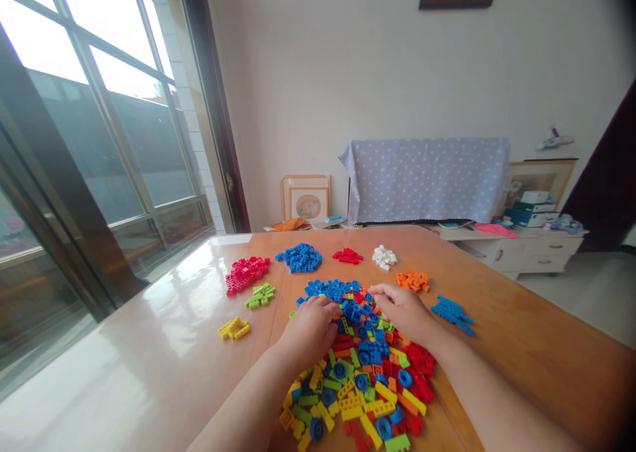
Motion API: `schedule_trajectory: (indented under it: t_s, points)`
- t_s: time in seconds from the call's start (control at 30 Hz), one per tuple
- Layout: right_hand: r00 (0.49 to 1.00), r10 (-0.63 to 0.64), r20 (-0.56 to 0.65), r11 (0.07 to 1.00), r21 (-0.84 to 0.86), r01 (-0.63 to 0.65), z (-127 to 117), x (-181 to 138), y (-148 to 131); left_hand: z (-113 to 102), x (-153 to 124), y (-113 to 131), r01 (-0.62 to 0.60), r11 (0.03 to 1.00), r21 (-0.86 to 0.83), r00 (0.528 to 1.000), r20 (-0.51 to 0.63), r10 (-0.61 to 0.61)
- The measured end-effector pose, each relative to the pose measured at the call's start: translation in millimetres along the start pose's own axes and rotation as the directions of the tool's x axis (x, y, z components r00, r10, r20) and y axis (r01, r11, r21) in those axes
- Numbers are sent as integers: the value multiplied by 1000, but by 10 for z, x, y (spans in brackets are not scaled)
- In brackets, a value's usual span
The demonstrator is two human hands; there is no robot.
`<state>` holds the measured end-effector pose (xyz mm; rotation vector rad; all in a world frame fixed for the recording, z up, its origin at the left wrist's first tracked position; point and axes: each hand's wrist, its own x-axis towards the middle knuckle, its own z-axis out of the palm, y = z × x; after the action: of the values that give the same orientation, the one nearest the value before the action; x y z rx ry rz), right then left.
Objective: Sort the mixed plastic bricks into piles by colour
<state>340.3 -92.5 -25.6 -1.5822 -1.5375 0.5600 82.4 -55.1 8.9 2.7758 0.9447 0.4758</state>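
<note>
A mixed pile of plastic building bricks [352, 409] in red, yellow, green, orange and blue spreads over the table in front of me. My left hand [312, 323] rests over the pile's upper left part, its fingers bent and together among blue bricks; what lies under them is hidden. On the upper right side is my right hand [401, 307], fingers curled, its tips at a few blue pieces. Between and beyond both hands sits a cluster of blue bricks [334, 289]. Round blue wheel-like pieces [339, 370] lie scattered through the pile.
Around the pile on the wooden table [189, 346] stand small single-colour heaps: crimson [247, 274], green [260, 295], yellow [234, 329], blue [301, 258], red [348, 256], white [384, 258], orange [413, 280] and long blue pieces [453, 313]. Behind is a white cabinet [527, 256].
</note>
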Motion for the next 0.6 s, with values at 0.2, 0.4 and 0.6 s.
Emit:
schedule_trajectory:
  t_s: [0.2,0.4,0.6]
  points:
    - [999,-53,-13,998,-40,52,6,-24,-72,49,11,14,-20,1000,6,1000,-14,20]
    - [997,-66,-34,997,-46,64,-37,-41,-119,93,23,12,3,1000,6,1000,-26,-3]
    - [994,-97,-42,993,-78,94,-39,-30,-119,71,31,7,29,997,-65,998,-54,-32]
